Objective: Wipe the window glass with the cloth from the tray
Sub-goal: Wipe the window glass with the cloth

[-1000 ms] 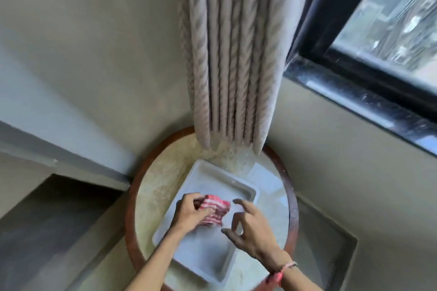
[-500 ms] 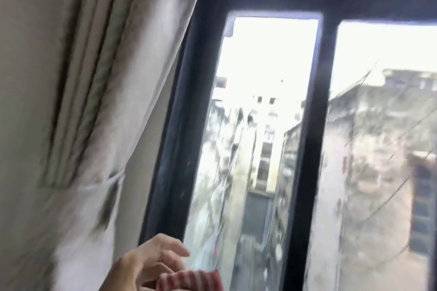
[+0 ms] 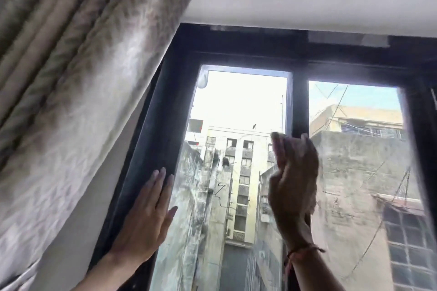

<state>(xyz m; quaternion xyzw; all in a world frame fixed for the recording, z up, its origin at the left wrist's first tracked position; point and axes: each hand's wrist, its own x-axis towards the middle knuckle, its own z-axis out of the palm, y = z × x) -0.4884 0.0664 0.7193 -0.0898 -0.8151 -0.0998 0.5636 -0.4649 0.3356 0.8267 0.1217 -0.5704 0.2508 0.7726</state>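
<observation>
The window glass [image 3: 236, 106] sits in a black frame [image 3: 165, 113], with buildings visible outside. My left hand [image 3: 146, 217] lies flat and open, its palm on the frame's left upright and its fingertips at the edge of the glass. My right hand [image 3: 293, 186] is raised against the left pane next to the black middle bar [image 3: 300, 101] and is blurred by motion. Pale, blurred bits of the cloth [image 3: 280, 137] show around its fingertips and along its right side; most of the cloth is hidden behind the hand. The tray is out of view.
A patterned grey curtain [image 3: 71, 78] hangs along the left, close to my left arm. A second pane [image 3: 354, 172] lies right of the middle bar. A white ceiling ledge [image 3: 307, 7] runs above the frame.
The view swung up from the tray on the round table to the window. The cloth left the tray. My left hand now rests flat on the frame and my right hand is up on the glass.
</observation>
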